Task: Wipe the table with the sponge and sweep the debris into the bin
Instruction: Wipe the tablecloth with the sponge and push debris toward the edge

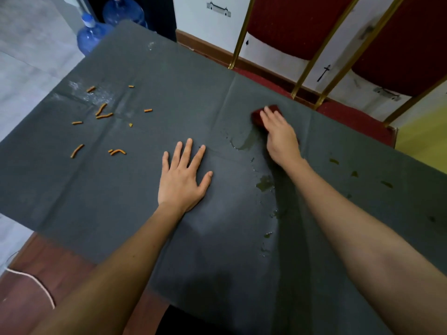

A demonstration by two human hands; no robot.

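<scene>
Sponge, far right on the table beside spilled liquid, appears soft, light and compressible; my right hand presses flat atop it, my left hand rests spread and empty; best gripped across its sides.

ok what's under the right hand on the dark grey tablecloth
A dark red sponge lies under the right hand, showing past the fingertips. Its near part and the grey tablecloth beneath it are covered.

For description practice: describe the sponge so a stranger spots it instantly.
On the dark grey cloth-covered table, look near the far edge. Under the right hand lies a dark red sponge block, the only red thing there; the scattered crumbs are orange.
</scene>
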